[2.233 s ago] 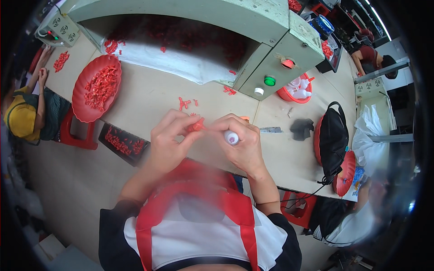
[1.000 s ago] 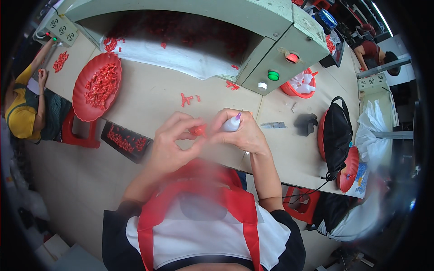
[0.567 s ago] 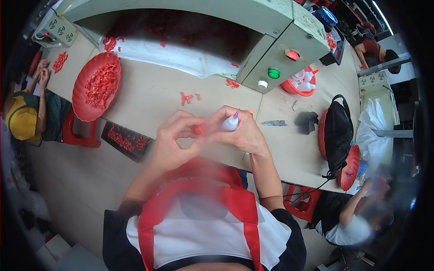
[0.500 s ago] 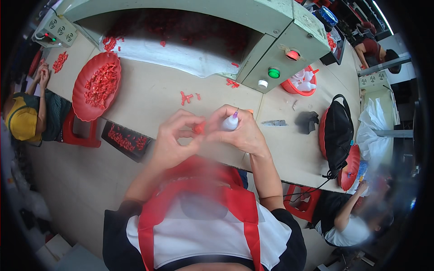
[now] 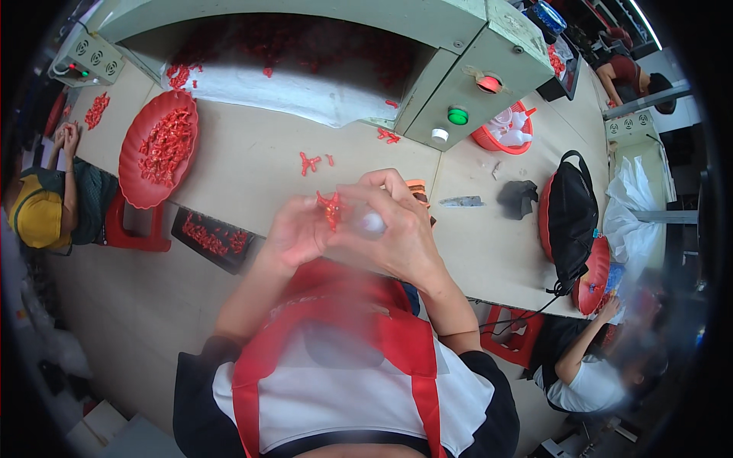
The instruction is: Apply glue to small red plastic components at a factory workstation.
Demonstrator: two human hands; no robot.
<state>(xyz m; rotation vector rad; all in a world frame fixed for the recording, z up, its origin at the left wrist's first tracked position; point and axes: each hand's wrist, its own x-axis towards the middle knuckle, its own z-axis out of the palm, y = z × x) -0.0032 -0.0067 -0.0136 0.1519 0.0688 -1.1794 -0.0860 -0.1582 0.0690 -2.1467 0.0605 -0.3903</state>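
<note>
1. Head view: two bare hands meet above a pale surface (image 5: 252, 145), close to its near edge, with a small red figure (image 5: 330, 208) between them.
2. The red figure is glossy and bright, with a narrow upright body and short pointed tips spreading at the top. Its finer detail is too small to read.
3. The left hand (image 5: 299, 229) is slightly blurred, its palm turned upward, and the figure sits against its fingers. Whether those fingers grip it, I cannot tell.
4. The right hand (image 5: 401, 225) is curled around a white bottle (image 5: 372, 222), blurred and partly covered by the fingers. Its fingertips reach the figure's side; contact is unclear.
5. Just beyond the hands, a branching red piece (image 5: 309, 163) lies flat on the surface, with a tiny red bit (image 5: 330, 160) beside it.
6. An orange object (image 5: 416, 191) shows partly behind the right hand; to its right lies a flat blade (image 5: 462, 201).
7. To the left, a scalloped red tray (image 5: 145, 195) holds a heap of similar red pieces. Nearer the person, a black tray (image 5: 229, 262) holds more.
</note>
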